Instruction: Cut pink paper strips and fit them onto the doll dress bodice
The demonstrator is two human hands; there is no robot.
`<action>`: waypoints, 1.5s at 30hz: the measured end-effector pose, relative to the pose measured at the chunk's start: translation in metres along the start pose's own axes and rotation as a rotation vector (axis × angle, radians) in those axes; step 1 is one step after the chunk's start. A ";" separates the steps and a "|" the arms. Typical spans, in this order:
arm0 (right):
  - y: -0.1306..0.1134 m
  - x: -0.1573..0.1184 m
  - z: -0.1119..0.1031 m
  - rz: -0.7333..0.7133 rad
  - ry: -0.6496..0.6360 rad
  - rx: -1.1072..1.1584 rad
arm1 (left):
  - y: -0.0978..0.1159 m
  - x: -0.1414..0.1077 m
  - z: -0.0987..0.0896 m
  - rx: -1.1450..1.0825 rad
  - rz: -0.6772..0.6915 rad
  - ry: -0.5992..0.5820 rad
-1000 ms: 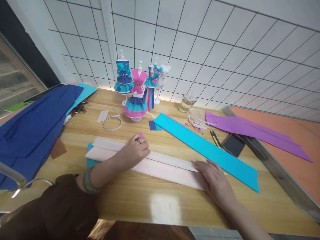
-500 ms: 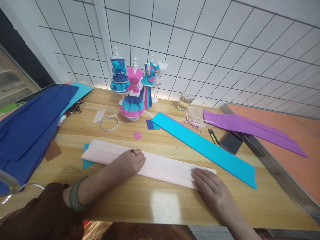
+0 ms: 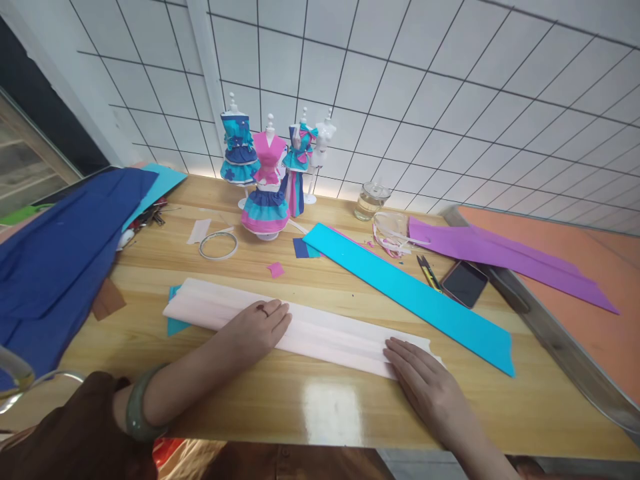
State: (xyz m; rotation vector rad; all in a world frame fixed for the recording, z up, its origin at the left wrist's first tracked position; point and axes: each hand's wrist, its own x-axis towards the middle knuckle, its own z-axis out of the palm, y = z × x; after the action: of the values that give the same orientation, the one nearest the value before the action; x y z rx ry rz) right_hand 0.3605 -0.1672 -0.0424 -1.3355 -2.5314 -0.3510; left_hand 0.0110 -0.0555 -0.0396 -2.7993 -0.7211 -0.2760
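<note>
A folded pale pink strip (image 3: 330, 333), cloth or paper, lies slantwise across the table in front of me. My left hand (image 3: 263, 325) rests palm down on its middle, fingers stretched out and a ring on one of them. Near the strip's right end, my right hand (image 3: 425, 373) lies flat with fingers extended over the surface. A layer at that end sticks out a little past my fingertips. From under the left end peeks a teal piece (image 3: 177, 326). Neither hand grips anything.
Beyond lies a bright blue folded strip (image 3: 400, 293). Small dressed mannequins (image 3: 267, 173), a glass (image 3: 371, 202) and a hoop (image 3: 219, 246) stand or lie behind. Thread snips (image 3: 429, 272), a phone (image 3: 466, 283) and purple material (image 3: 500, 253) are right; dark blue cloth (image 3: 65, 247) is left.
My left fingers have straightened and flattened on the pink strip, and the left forearm has shifted slightly left. At the strip's right end a layer now pokes out further beside my right hand.
</note>
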 end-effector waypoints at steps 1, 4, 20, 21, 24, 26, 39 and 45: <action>0.000 0.000 0.000 -0.001 -0.002 -0.001 | 0.000 -0.002 0.001 0.013 0.007 0.006; 0.000 0.001 -0.001 0.016 -0.006 -0.009 | -0.001 -0.008 0.004 0.030 -0.006 0.011; 0.007 -0.009 0.005 -0.021 -0.032 -0.020 | -0.010 -0.043 -0.007 0.080 -0.267 -0.103; 0.007 -0.009 0.005 -0.018 -0.029 -0.014 | -0.011 -0.045 -0.008 0.089 -0.271 -0.089; 0.007 -0.011 0.006 -0.005 -0.007 0.004 | -0.014 -0.050 -0.010 0.132 -0.249 -0.017; 0.006 -0.011 0.006 0.002 0.008 0.016 | -0.015 -0.052 -0.012 0.164 -0.220 0.036; 0.001 -0.001 0.000 0.000 0.076 0.073 | -0.018 -0.051 -0.018 0.080 -0.156 0.076; 0.002 0.000 0.004 0.032 0.070 0.046 | -0.019 -0.054 -0.013 0.062 -0.149 -0.007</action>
State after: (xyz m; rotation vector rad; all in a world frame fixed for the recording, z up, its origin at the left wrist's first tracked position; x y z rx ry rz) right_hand 0.3613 -0.1648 -0.0463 -1.3221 -2.4428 -0.3257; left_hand -0.0468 -0.0674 -0.0371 -2.6940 -0.9250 -0.2655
